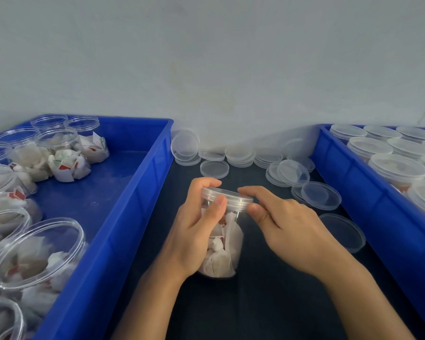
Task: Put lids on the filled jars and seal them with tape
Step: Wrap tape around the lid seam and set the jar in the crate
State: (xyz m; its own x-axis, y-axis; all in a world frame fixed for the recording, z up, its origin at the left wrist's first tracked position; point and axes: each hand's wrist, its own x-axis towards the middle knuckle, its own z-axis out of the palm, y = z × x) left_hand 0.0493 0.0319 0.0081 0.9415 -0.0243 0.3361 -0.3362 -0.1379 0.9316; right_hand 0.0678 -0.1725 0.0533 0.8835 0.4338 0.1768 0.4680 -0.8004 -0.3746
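A clear plastic jar [225, 251] filled with white sachets stands on the dark table between two blue crates. A translucent lid [228, 197] sits on its mouth. My left hand [194, 224] wraps around the jar's upper part, thumb against the lid's edge. My right hand [287, 224] pinches the lid's right rim between thumb and forefinger. No tape is in view.
The left blue crate [133, 217] holds several open filled jars [38, 251]. In the right blue crate [368, 192] stand several lidded jars [398, 168]. Loose lids [320, 195] lie scattered and stacked on the dark table [268, 303] by the white wall.
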